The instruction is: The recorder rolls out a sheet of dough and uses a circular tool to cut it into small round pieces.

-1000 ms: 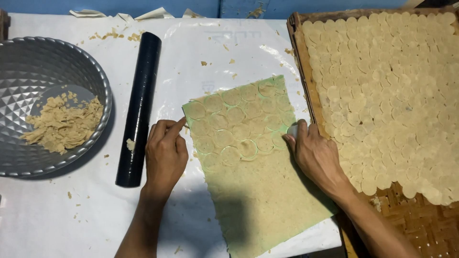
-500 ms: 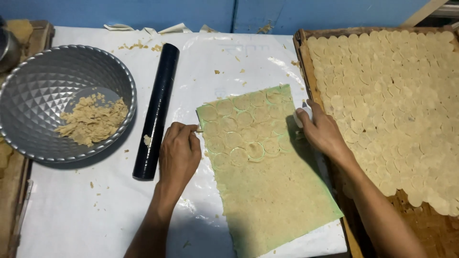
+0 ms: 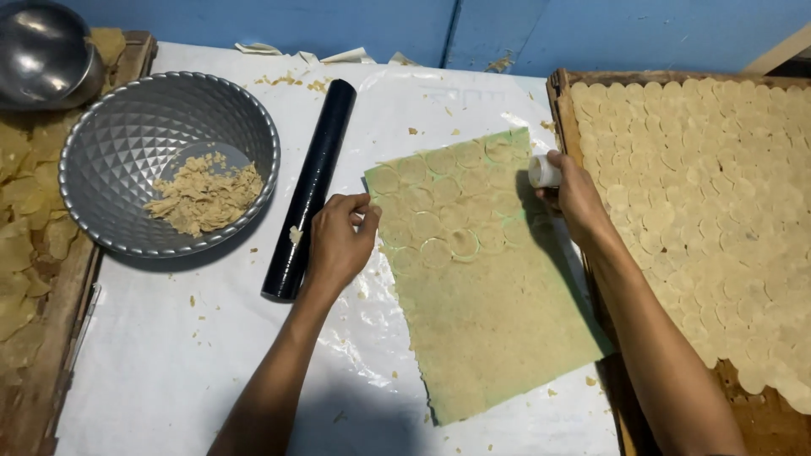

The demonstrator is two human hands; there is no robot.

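now bowl (image 3: 110,127) w/ dough scraps (image 3: 203,198); tray (image 3: 557,89) w/ dough discs (image 3: 710,186).

Dough sheet (image 3: 481,287): pale tan over a green backing, stamped with rows of circle outlines across its 12 o'clock half. Cutter (image 3: 543,171): white. Rolling pin (image 3: 309,187): glossy black. Bowl (image 3: 127,143): silver-grey, embossed diamond facets, beige scraps (image 3: 205,197) inside. Tray (image 3: 718,211) at 3 o'clock: brown wood, packed with overlapping cream discs. Bench (image 3: 169,355) cover: white. Wall (image 3: 591,34): blue.
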